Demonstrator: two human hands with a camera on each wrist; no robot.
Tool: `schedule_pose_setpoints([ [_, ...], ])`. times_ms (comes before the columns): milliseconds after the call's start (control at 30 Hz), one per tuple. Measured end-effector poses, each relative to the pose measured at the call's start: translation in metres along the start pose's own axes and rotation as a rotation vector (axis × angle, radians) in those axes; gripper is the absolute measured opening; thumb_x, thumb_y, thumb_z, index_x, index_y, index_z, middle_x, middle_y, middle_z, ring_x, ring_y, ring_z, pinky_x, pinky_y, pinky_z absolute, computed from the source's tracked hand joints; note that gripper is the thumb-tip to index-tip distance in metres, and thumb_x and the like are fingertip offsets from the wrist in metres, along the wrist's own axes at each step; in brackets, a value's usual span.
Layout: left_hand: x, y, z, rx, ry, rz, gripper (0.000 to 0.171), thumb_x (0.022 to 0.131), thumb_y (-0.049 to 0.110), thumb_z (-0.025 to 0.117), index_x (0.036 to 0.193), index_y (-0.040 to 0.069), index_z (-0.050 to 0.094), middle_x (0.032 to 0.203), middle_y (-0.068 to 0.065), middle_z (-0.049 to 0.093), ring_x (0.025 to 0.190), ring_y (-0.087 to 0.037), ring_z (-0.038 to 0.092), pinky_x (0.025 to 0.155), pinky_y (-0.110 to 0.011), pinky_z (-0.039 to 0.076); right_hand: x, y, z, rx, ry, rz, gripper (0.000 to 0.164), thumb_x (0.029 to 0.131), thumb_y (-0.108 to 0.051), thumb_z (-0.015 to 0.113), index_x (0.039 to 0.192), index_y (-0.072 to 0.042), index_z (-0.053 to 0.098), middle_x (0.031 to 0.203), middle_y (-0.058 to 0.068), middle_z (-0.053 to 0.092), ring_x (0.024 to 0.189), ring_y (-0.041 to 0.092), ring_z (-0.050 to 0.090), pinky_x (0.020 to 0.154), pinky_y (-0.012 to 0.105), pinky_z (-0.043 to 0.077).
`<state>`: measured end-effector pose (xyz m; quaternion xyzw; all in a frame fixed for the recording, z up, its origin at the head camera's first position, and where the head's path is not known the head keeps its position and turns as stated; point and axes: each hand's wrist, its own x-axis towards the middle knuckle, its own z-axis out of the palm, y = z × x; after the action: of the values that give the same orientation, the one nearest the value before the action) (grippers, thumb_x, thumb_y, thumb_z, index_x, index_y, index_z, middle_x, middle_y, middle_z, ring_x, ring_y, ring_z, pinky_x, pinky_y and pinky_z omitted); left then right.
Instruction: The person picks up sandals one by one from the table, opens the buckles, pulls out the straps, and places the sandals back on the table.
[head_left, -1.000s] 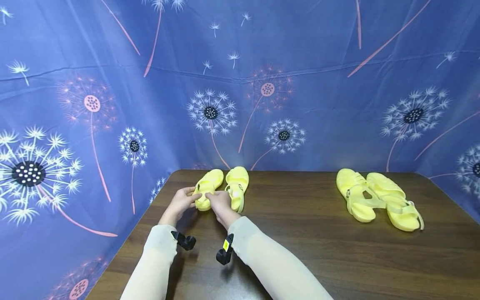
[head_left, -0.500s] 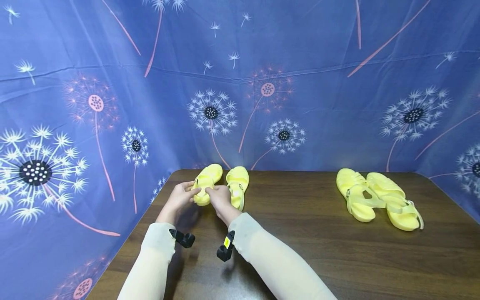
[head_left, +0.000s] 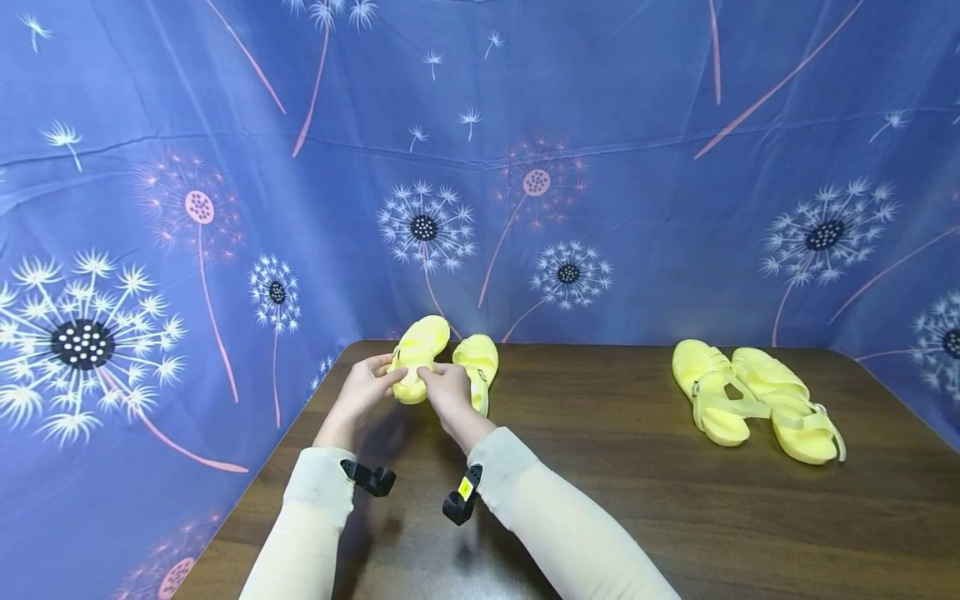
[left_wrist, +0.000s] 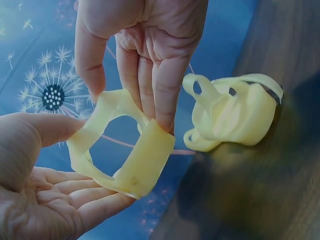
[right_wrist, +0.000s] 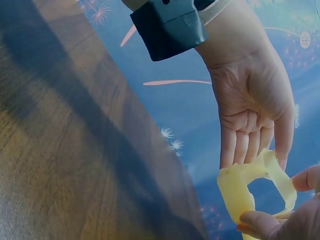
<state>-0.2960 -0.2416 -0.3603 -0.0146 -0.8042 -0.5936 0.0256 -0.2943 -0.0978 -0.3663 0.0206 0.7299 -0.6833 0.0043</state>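
Note:
Both hands hold one yellow closed-toe sandal (head_left: 422, 340) at the table's far left, its toe tilted up and away. My left hand (head_left: 363, 390) grips the heel end from the left. From the right, my right hand (head_left: 452, 395) pinches the same end. In the left wrist view, the held sandal's heel band (left_wrist: 155, 160) forms a ring between thumbs and fingers; the right wrist view has this band (right_wrist: 235, 192) too. A matching sandal (head_left: 478, 357) lies just right of it, partly hidden by the right hand.
Two more yellow sandals lie side by side at the table's right, a left one (head_left: 699, 363) and a right one (head_left: 767, 372). Behind the brown wooden table (head_left: 585, 467) hangs a blue dandelion-print cloth (head_left: 637, 208). Black wrist cameras sit at both cuffs.
The gripped sandal has risen and moved slightly away, its toe tipping higher. Both hands have gone up with it. The other sandals stay put.

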Motion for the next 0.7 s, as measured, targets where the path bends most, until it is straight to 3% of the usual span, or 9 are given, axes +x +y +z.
schedule_pose_setpoints([
  [133,0.001,0.005,0.004,-0.038,0.012,0.006,0.054,0.096,0.009,0.057,0.14,-0.014,0.036,0.134,-0.034,0.05,0.102,-0.016,0.063,0.084,-0.026,0.056,-0.001,-0.004,-0.006,0.004,-0.003,-0.033,0.033,0.088,-0.017,0.063,0.115,0.002,0.069,0.075,0.003,0.06,0.067,0.012,0.05,0.058,0.02,0.042],
  [200,0.002,0.007,0.005,-0.058,0.013,0.007,0.054,0.096,0.008,0.057,0.14,-0.015,0.036,0.134,-0.034,0.05,0.099,-0.014,0.063,0.079,-0.021,0.056,-0.002,-0.006,-0.009,-0.006,0.003,-0.043,0.035,0.088,-0.018,0.063,0.116,0.003,0.068,0.091,0.007,0.069,0.077,0.012,0.055,0.066,0.021,0.047],
  [300,0.001,0.011,0.008,-0.065,0.008,0.009,0.053,0.096,0.007,0.057,0.14,-0.015,0.036,0.134,-0.034,0.05,0.101,-0.016,0.063,0.078,-0.02,0.056,-0.002,-0.007,-0.013,-0.019,0.007,-0.046,0.039,0.089,-0.019,0.063,0.12,0.005,0.065,0.113,0.013,0.07,0.087,0.011,0.057,0.075,0.022,0.05],
  [500,0.0,0.018,0.014,-0.053,-0.005,0.021,0.054,0.096,0.008,0.057,0.14,-0.014,0.036,0.135,-0.034,0.05,0.11,-0.024,0.061,0.082,-0.022,0.056,-0.003,-0.01,-0.022,0.096,-0.006,-0.013,0.039,0.088,-0.016,0.063,0.121,0.006,0.064,0.084,0.003,0.065,0.06,0.006,0.049,0.055,0.015,0.042],
  [700,-0.002,0.023,0.022,-0.064,-0.011,0.032,0.053,0.096,0.008,0.056,0.139,-0.015,0.037,0.133,-0.034,0.051,0.106,-0.021,0.062,0.082,-0.022,0.056,-0.005,-0.012,-0.031,0.154,-0.001,0.009,0.041,0.086,-0.015,0.064,0.121,0.008,0.063,0.089,0.005,0.066,0.062,0.007,0.051,0.058,0.016,0.044],
])
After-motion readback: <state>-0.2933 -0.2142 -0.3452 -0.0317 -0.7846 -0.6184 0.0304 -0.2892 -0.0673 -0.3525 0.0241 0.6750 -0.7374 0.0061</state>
